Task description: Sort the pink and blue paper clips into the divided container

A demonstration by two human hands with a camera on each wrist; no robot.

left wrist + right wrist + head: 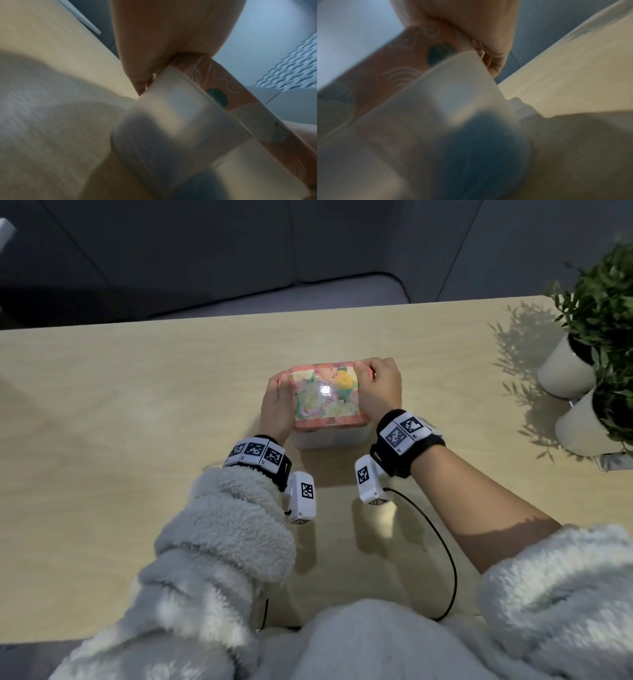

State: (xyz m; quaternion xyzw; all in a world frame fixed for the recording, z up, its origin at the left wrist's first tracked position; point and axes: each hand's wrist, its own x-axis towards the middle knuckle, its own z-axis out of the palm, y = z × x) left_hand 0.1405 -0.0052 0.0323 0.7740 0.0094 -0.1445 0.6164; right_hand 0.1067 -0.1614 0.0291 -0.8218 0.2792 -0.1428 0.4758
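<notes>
A white container (329, 438) with a pink floral lid (325, 397) stands in the middle of the wooden table. My left hand (277, 402) grips the lid's left end and my right hand (376, 388) grips its right end, fingers curled over the rim. In the left wrist view my left hand (164, 44) clasps the lid's edge (223, 83) above the white container wall (171, 121). The right wrist view shows my right hand (481, 31) on the lid (393, 67) above the blurred container wall (453, 101). No paper clips show; the inside is hidden.
Two white pots with green plants (575, 364) stand at the table's right edge. A black cable (445, 556) loops on the table near me. The table's far edge (239, 314) lies beyond the container, with a dark sofa behind.
</notes>
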